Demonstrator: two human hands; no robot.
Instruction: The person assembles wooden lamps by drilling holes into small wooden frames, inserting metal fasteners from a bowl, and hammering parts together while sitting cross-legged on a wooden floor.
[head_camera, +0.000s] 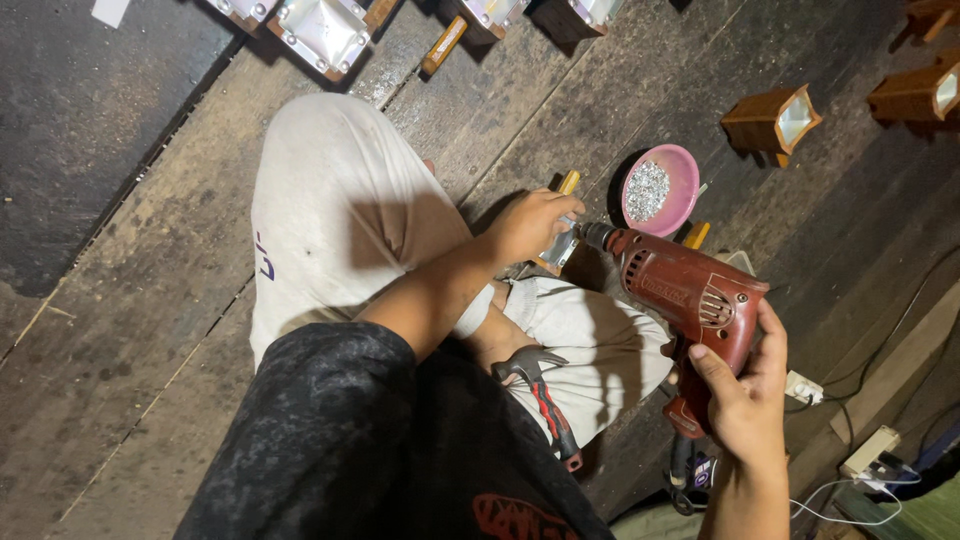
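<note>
Drilling was the step in hand, as far as I could judge: I sat on the plank floor (150, 330) with the red electric drill (690, 295) gripped in my right hand (745, 395), fingers wrapped tight around its handle, its chuck pointed at the small metal-faced wooden piece (560, 245) that my left hand (525, 225) pinned down just beyond my knee. That left hand was curled closed over the piece, hiding most of it, so I could not tell whether the bit was already touching. The next move, I reckoned, called for a steady drill and a firm hold so the piece would not spin. A pink bowl of small silvery fasteners (660, 190) stood near the drill's nose, a claw hammer (540, 400) lay across my lap, and finished wooden housings (775, 120) waited farther off.
</note>
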